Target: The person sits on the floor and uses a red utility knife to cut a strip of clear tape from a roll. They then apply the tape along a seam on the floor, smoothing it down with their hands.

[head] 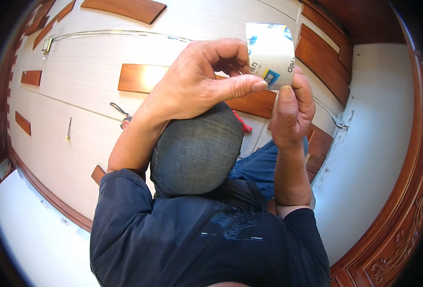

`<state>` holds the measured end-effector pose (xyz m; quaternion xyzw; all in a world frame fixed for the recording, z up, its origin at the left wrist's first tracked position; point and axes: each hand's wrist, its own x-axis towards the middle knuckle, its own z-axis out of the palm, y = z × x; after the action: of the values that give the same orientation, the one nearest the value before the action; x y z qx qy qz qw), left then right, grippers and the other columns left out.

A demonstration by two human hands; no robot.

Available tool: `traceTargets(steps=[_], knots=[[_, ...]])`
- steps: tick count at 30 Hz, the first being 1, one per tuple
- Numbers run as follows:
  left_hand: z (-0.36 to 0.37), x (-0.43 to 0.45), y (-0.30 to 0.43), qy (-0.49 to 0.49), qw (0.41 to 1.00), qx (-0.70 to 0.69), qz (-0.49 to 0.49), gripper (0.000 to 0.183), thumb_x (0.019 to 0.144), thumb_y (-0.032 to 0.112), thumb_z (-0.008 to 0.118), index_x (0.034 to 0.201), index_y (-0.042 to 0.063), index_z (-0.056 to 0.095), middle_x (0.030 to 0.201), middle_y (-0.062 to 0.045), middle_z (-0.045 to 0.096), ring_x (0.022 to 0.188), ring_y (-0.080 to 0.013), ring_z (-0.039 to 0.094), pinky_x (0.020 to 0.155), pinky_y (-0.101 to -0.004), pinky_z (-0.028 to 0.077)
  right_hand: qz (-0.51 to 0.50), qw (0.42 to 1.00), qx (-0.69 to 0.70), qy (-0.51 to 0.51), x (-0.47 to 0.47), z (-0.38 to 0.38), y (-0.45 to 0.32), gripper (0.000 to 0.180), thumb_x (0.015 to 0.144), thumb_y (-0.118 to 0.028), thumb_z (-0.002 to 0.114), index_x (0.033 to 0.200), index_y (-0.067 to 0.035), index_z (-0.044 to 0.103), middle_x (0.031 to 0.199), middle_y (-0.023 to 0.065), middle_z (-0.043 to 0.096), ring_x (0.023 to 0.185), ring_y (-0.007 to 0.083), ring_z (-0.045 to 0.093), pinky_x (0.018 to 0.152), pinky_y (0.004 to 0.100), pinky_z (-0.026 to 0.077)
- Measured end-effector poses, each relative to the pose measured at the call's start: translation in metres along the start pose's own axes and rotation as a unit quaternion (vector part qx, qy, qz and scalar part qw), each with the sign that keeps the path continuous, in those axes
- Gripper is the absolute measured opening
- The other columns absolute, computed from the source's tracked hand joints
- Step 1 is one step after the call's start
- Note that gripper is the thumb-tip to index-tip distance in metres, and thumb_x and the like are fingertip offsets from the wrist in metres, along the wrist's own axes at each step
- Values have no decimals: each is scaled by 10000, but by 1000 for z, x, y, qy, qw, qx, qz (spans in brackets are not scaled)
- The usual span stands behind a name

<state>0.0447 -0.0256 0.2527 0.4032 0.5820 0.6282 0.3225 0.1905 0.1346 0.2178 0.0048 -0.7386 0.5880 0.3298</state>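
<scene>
A roll of clear packing tape [270,53], Deli brand with blue and yellow print, is held up in front of me, beyond my raised denim-covered knee [197,154]. My left hand [204,77] grips the roll from its left side, thumb along the lower edge and fingers curled behind. On the lower right, my right hand [291,114] has its thumb tip against the roll's edge and its fingers behind. A loose tape end cannot be made out. Behind my hands a reddish-brown wooden floorboard [136,79] lies on the pale floor covering [82,71].
Several cut boards [125,9] are scattered across the floor, with more [322,64] along the right side. A tape measure [126,122] and a thin tool [69,129] lie to the left. Part of a red object [246,123] shows beside my knee. Carved woodwork [401,247] edges the right.
</scene>
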Motion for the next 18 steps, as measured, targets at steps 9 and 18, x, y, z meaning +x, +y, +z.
traceTargets(steps=[9,18], knots=[[6,-1,1,21,988,132,80,280,817,239,883,942,36,737,881,-52,710,820,-160,685,776,-299,561,79,991,100,32,-4,9,-14,298,1030,-191,506,1212,19,612,1164,81,625,1113,144,552,1038,338,412],[9,2,7,22,962,247,117,274,804,217,886,958,38,749,899,-59,710,868,-183,694,842,-323,549,94,988,115,48,11,15,-29,283,1067,-274,507,1113,-8,594,971,42,649,895,59,595,785,233,507]])
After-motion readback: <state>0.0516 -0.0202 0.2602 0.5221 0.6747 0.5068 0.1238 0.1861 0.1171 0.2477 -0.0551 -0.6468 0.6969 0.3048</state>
